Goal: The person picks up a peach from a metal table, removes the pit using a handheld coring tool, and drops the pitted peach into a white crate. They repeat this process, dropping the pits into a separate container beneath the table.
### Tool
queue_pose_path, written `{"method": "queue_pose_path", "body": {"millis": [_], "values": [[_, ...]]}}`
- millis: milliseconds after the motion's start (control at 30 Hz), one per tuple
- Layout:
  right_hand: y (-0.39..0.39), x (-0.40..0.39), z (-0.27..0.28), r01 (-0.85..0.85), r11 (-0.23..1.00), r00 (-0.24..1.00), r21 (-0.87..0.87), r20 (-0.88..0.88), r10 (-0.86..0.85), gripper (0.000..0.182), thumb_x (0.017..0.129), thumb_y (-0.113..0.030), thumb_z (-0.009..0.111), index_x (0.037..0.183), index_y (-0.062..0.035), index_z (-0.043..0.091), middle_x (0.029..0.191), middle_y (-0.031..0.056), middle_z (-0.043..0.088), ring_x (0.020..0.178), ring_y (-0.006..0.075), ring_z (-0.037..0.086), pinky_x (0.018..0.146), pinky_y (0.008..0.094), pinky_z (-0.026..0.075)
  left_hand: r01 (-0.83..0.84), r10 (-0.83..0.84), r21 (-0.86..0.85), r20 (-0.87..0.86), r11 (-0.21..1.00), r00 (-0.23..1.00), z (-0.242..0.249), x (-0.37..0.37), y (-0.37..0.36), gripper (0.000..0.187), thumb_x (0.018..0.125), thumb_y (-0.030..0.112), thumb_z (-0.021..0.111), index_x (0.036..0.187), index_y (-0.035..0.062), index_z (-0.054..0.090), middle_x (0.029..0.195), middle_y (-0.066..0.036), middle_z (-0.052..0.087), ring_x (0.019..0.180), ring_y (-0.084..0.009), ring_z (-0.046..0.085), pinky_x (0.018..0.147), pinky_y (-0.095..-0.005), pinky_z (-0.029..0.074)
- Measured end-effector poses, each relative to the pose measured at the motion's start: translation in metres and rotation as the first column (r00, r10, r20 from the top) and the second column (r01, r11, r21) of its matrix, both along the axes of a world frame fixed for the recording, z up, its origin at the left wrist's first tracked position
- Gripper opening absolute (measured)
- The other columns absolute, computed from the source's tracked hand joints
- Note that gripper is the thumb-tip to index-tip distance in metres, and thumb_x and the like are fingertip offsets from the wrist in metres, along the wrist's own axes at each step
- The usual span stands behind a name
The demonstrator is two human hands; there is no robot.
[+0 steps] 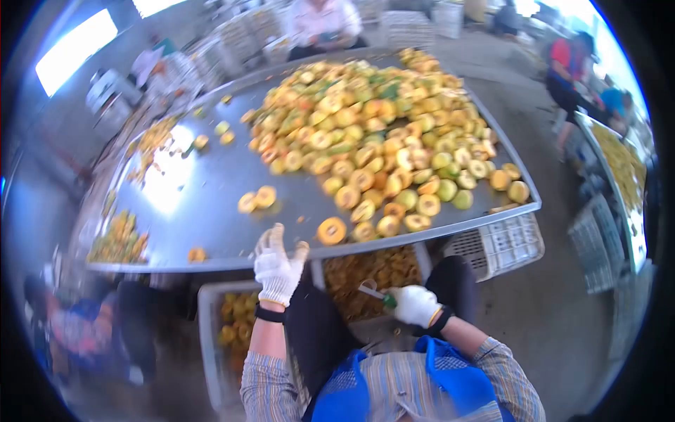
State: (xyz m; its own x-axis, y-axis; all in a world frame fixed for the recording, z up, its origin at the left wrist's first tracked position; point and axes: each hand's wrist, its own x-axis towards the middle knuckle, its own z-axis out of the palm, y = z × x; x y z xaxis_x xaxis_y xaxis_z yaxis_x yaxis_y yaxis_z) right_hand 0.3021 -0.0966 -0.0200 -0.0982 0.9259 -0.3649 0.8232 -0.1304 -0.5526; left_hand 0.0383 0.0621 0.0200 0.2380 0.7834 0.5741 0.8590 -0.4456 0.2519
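Observation:
A large heap of halved yellow-orange fruit lies on the metal table. My left hand, in a white glove with bare-looking fingertips, is at the table's near edge, fingers apart and holding nothing. Two fruit halves lie beyond it, and another half is to its right. My right hand, also gloved, is closed around the green handle of a small tool with a pale, looped end. It is over a crate of brownish pieces below the table edge.
A white crate of fruit stands below the table at left; an empty-looking white basket sits at right. A person is across the table, another at lower left. Others work by a second table at far right.

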Motion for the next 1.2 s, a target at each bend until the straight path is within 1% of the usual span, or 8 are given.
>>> {"method": "queue_pose_path", "body": {"millis": [167,300,500,567,633,733,900,1200], "values": [[-0.013,0.001,-0.027,0.058,0.994,0.992,0.097,-0.122,-0.046,0.025,0.083,-0.035,0.063,0.093,-0.0142,0.073,0.081,0.0139,0.071,0.076,0.0352,0.069,0.069,0.0461,0.056,0.13,-0.277,-0.589,-0.166,0.797,0.946,-0.006,0.094,0.065,0.065,0.071,0.041,0.074,0.126,0.0088,0.061,0.09,-0.023,0.07,0.086,-0.0425,0.066,0.077,-0.0497,0.054],[-0.014,-0.001,-0.033,0.009,0.974,0.987,0.227,-0.157,0.028,0.023,0.086,-0.028,0.058,0.096,-0.0112,0.07,0.079,0.015,0.069,0.077,0.0364,0.068,0.069,0.0463,0.054,0.104,-0.396,-0.681,-0.289,0.725,0.872,-0.009,0.099,0.069,0.043,0.061,0.029,0.079,0.098,0.0099,0.07,0.095,-0.02,0.07,0.091,-0.0397,0.066,0.081,-0.0459,0.053],[-0.017,-0.002,-0.03,0.039,0.98,0.988,0.193,-0.154,-0.009,0.033,0.085,-0.025,0.059,0.112,-0.0091,0.069,0.085,0.017,0.069,0.078,0.0371,0.068,0.069,0.0467,0.054,0.422,-0.248,-0.573,0.359,0.702,0.9,-0.028,0.071,0.063,0.041,0.074,0.035,0.076,0.097,0.0018,0.067,0.087,-0.015,0.067,0.073,-0.0329,0.066,0.066,-0.0433,0.054],[-0.02,-0.003,-0.02,0.146,0.969,0.978,0.198,-0.177,-0.111,0.03,0.081,-0.028,0.063,0.1,-0.0066,0.069,0.084,0.0163,0.07,0.08,0.0375,0.068,0.07,0.0471,0.054,0.712,0.219,-0.457,0.887,0.533,0.406,0.008,0.067,0.032,0.026,0.095,0.032,0.064,0.106,0.0076,0.061,0.075,-0.002,0.057,0.054,-0.0112,0.047,0.045,-0.0223,0.034],[-0.017,-0.005,-0.026,0.15,0.966,0.974,0.211,-0.199,-0.107,0.03,0.081,-0.027,0.062,0.102,-0.0059,0.069,0.085,0.0173,0.07,0.082,0.0379,0.068,0.072,0.0473,0.054,0.753,0.187,-0.458,0.887,0.472,0.422,0.003,0.051,0.031,0.038,0.095,0.043,0.062,0.106,0.0063,0.062,0.078,-0.004,0.062,0.051,-0.013,0.048,0.044,-0.023,0.036],[-0.015,-0.003,-0.017,0.133,0.98,0.972,0.148,-0.21,-0.1,0.029,0.082,-0.028,0.061,0.1,-0.0064,0.069,0.086,0.0182,0.069,0.085,0.038,0.067,0.075,0.0472,0.053,0.806,0.482,-0.354,0.871,0.474,0.099,0.028,0.058,-0.024,0.06,0.093,0.063,0.051,0.102,0.0056,0.065,0.085,-0.01,0.068,0.054,-0.02,0.057,0.045,-0.0264,0.044],[-0.027,0.0,0.015,0.236,0.957,0.95,0.168,-0.248,-0.191,0.028,0.087,-0.039,0.062,0.101,-0.0147,0.066,0.084,0.0146,0.069,0.077,0.0367,0.067,0.07,0.0475,0.052,0.934,0.549,-0.149,0.834,0.325,-0.058,-0.025,0.058,-0.047,0.035,0.089,0.036,0.063,0.102,0.0035,0.065,0.094,-0.014,0.068,0.073,-0.0311,0.066,0.062,-0.0425,0.055],[-0.036,-0.015,0.084,0.293,0.941,0.951,0.171,-0.149,-0.269,0.048,0.084,-0.042,0.07,0.124,-0.0158,0.064,0.079,0.0151,0.07,0.074,0.0338,0.07,0.066,0.0411,0.056,0.927,0.61,0.031,0.745,0.374,-0.271,0.003,0.099,-0.099,0.045,0.101,0.041,0.051,0.119,0.0005,0.061,0.109,-0.02,0.064,0.096,-0.0353,0.063,0.087,-0.046,0.052]]}}
